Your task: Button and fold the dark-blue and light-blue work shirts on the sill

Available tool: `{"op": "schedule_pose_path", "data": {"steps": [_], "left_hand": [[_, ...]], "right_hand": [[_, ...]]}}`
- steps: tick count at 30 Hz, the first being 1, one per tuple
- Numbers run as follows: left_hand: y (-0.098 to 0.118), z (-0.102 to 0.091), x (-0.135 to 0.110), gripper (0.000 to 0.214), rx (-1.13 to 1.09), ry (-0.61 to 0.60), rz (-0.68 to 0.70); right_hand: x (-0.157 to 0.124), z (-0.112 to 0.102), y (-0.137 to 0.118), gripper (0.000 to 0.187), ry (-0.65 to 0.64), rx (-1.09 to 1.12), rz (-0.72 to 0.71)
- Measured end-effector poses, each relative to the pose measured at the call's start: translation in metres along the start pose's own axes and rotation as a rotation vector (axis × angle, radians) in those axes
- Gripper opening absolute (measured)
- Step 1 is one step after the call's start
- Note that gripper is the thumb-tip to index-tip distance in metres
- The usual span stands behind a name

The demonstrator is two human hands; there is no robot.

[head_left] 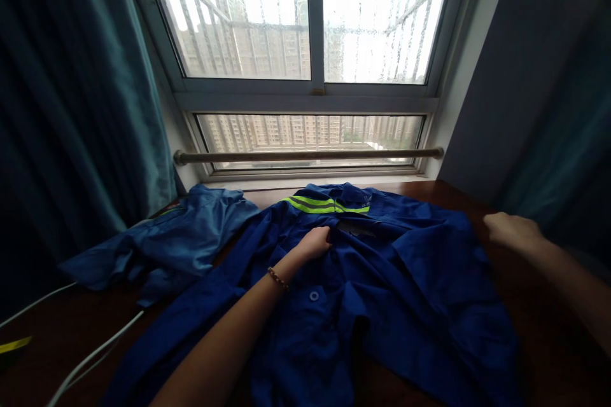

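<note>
A dark blue work jacket (420,305) with a yellow-green and grey reflective band lies spread and wrinkled in front of me, with a round button on its front. My left hand (315,243), a beaded bracelet at its wrist, is closed on the cloth near the jacket's front opening, below the band. Off the jacket's right side, my right hand (513,230) is held in a fist above the brown surface. No cloth shows coming out of it, and its inner side is turned away from view.
Left of the jacket lies a lighter blue garment (186,245) on the brown wooden surface (506,280). A white cable (102,346) and a yellow strip (15,344) are at the lower left. Beyond stand a metal rail (305,156), a window and teal curtains (138,108).
</note>
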State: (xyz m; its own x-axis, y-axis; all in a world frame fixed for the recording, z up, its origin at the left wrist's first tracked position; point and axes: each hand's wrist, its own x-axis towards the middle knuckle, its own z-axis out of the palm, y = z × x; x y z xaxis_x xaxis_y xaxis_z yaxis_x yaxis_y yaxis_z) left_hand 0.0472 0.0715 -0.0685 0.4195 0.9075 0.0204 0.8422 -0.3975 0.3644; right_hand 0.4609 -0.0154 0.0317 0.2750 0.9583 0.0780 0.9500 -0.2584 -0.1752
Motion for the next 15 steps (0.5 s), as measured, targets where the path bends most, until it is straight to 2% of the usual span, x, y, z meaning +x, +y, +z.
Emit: {"op": "schedule_pose_path", "data": {"steps": [2,4,5,7,8,10,12,14,15], "left_hand": [[0.004,0.001,-0.002,0.012,-0.003,0.009,-0.005],[0.007,0.0,-0.004,0.012,-0.015,0.006,-0.015],[0.009,-0.002,-0.005,0.012,-0.026,-0.004,-0.02],[0.011,-0.01,-0.008,0.01,-0.045,-0.05,-0.025],[0.011,-0.015,-0.01,0.01,-0.074,-0.099,-0.019],[0.009,-0.03,-0.015,0.012,-0.253,-0.257,0.018],[0.003,-0.044,-0.02,0.017,-0.559,-0.411,0.061],[-0.005,-0.051,-0.023,0.022,-0.833,-0.475,0.07],[-0.009,-0.051,-0.023,0.024,-0.898,-0.474,0.054]], "right_hand": [[-0.028,0.005,-0.029,0.018,0.056,0.119,-0.227],[-0.065,0.018,-0.064,0.029,-0.084,0.26,-0.444],[-0.083,0.029,-0.08,0.036,-0.138,0.269,-0.497],[-0.11,0.054,-0.102,0.06,-0.184,0.167,-0.478],[-0.117,0.065,-0.107,0.064,-0.202,0.101,-0.425],[-0.116,0.076,-0.106,0.057,-0.22,0.106,-0.381],[-0.105,0.064,-0.093,0.042,-0.266,0.269,-0.413],[-0.095,0.032,-0.074,0.031,-0.362,0.489,-0.446],[-0.092,0.013,-0.065,0.027,-0.406,0.589,-0.421]]}}
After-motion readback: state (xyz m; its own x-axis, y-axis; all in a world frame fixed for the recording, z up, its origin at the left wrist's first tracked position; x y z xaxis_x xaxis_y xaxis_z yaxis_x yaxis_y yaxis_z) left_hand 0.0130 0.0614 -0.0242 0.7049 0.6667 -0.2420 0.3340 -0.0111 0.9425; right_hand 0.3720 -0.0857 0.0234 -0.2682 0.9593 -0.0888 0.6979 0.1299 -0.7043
